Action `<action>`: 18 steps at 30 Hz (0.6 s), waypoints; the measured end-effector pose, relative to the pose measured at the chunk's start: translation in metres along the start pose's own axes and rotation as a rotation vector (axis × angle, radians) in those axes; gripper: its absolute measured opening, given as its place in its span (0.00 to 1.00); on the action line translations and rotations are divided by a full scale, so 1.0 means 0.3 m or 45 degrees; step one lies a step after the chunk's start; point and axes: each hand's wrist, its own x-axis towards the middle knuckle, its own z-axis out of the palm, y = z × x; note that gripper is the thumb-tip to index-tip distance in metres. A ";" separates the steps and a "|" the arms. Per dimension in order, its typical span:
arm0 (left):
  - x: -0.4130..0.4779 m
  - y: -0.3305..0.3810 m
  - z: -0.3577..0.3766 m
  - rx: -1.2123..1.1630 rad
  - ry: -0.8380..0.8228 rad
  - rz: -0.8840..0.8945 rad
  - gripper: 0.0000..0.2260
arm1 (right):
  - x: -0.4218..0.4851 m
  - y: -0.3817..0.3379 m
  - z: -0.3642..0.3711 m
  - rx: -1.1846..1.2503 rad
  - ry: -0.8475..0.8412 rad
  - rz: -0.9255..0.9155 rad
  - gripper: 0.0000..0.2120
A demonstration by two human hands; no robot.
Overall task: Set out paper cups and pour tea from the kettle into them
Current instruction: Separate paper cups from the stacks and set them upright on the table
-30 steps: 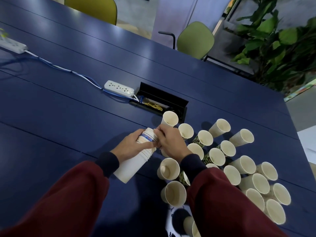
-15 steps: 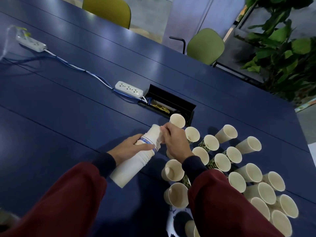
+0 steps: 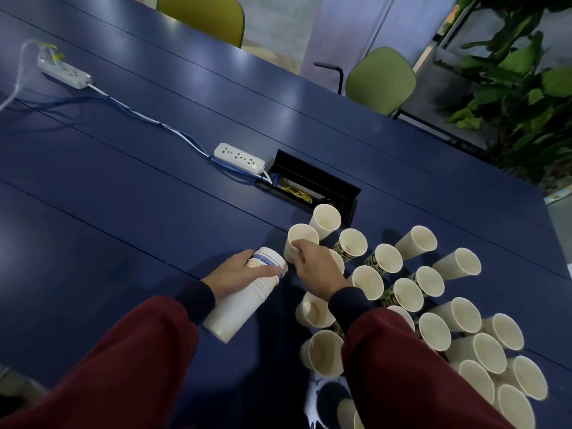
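Observation:
My left hand (image 3: pixel 240 274) grips the upper end of a white stack of nested paper cups (image 3: pixel 240 301) that lies tilted over the blue table (image 3: pixel 108 196). My right hand (image 3: pixel 315 269) pinches the rim of a single paper cup (image 3: pixel 298 241) standing just right of the stack's top. Several open paper cups (image 3: pixel 430 308) stand crowded on the table to the right, some plain, some with a green print. No kettle is in view.
A white power strip (image 3: pixel 240 157) and its cable lie beyond the cups, next to an open black cable box (image 3: pixel 312 188) in the table. A second strip (image 3: pixel 63 71) sits far left. Green chairs (image 3: pixel 379 80) and a plant (image 3: pixel 520 88) stand behind the table.
My right hand has pulled one cup off the top of the stack and moved it right and away, to stand beside the other cups. My left hand still holds the stack.

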 end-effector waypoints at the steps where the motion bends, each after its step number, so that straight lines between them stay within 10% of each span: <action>1: -0.001 0.000 -0.001 0.015 0.003 0.005 0.27 | -0.003 0.002 -0.001 0.004 0.001 0.000 0.13; 8: -0.013 0.005 0.016 0.065 -0.050 0.038 0.20 | -0.049 -0.016 0.020 0.113 0.265 -0.040 0.09; 18: -0.087 -0.018 0.045 0.071 -0.117 0.136 0.19 | -0.159 -0.040 0.040 0.153 0.104 -0.054 0.16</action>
